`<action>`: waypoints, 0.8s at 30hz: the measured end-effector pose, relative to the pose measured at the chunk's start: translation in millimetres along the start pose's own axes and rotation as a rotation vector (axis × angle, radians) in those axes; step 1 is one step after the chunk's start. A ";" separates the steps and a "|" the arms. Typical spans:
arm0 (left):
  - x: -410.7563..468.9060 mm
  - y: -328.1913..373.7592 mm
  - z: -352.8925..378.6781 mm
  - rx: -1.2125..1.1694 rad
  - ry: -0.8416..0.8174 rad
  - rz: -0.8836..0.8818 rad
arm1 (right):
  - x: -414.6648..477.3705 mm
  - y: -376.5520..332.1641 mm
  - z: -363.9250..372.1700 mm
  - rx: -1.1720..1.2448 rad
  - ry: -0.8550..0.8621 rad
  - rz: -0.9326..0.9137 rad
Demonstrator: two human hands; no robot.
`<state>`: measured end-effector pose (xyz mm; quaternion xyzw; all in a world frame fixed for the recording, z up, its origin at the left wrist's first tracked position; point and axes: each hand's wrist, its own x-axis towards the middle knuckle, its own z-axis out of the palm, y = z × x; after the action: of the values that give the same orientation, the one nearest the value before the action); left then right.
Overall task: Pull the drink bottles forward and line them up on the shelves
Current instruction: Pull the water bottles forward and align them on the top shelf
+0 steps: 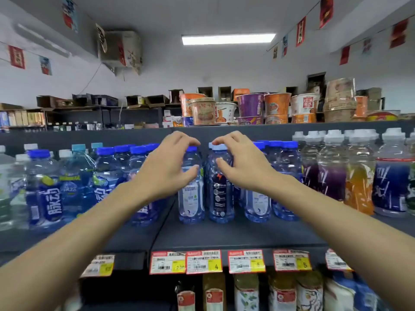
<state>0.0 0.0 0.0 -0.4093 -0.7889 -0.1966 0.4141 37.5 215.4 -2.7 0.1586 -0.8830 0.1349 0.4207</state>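
Head view: left hand [166, 167], right hand [239, 163] curled over blue bottles [221, 198]; grip unclear.

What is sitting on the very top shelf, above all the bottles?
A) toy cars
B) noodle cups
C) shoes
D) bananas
B: colourful noodle cups are stacked along the top shelf, right above the blue-capped bottles.

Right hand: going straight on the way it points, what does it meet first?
The dark-labelled blue-capped bottle, directly ahead of the right hand, probably near its cap; whether they touch yet is unclear.
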 end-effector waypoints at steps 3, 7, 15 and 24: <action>32.2 -25.0 13.8 0.233 -0.113 -0.051 | 18.8 2.1 18.9 -0.221 -0.024 0.022; 46.6 -38.0 37.6 0.308 -0.330 -0.166 | 28.1 6.6 35.0 -0.365 -0.077 0.028; 45.0 -60.0 18.2 0.190 -0.446 -0.210 | 28.9 14.2 34.9 -0.426 -0.104 -0.005; 24.0 -88.7 -20.2 0.391 -0.373 -0.016 | 35.3 16.3 36.5 -0.472 -0.113 -0.053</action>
<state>-69.5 -53.7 33.8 -0.3446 -0.8777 0.0352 0.3311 -15.5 210.8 1.1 0.0861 -0.9077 -0.0955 0.3994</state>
